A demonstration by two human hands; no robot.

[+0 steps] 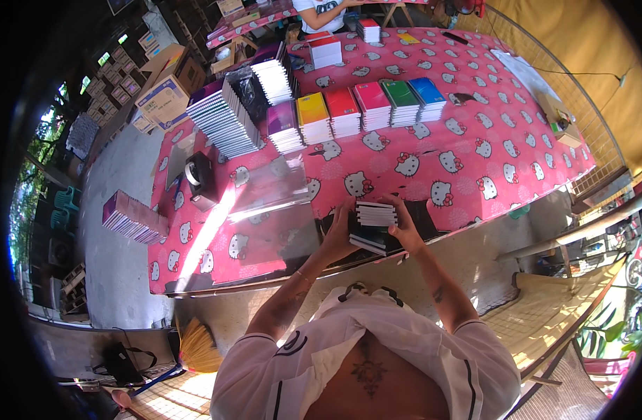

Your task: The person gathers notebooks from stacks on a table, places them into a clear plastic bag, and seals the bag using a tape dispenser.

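At the table's near edge, a small stack of notebooks (375, 214), white page edges showing, stands between my two hands. My left hand (340, 234) wraps round its left side and my right hand (405, 227) grips the right side, fingers curled at the far corners. Just below the stack, another notebook with a dark cover (368, 241) shows at a slant; whether it belongs to the held stack I cannot tell. A dark mat (426, 218) lies under them. Clear plastic sheets (275, 192) are spread to the left of my hands.
Notebook stacks with purple, yellow, red (342, 103), pink, green and blue covers line the pink patterned table (405, 166). Taller notebook stacks (223, 122), a black tape dispenser (200, 180) and a purple stack (134, 217) stand left. Beyond are a carton (170, 87) and a co-worker (322, 14).
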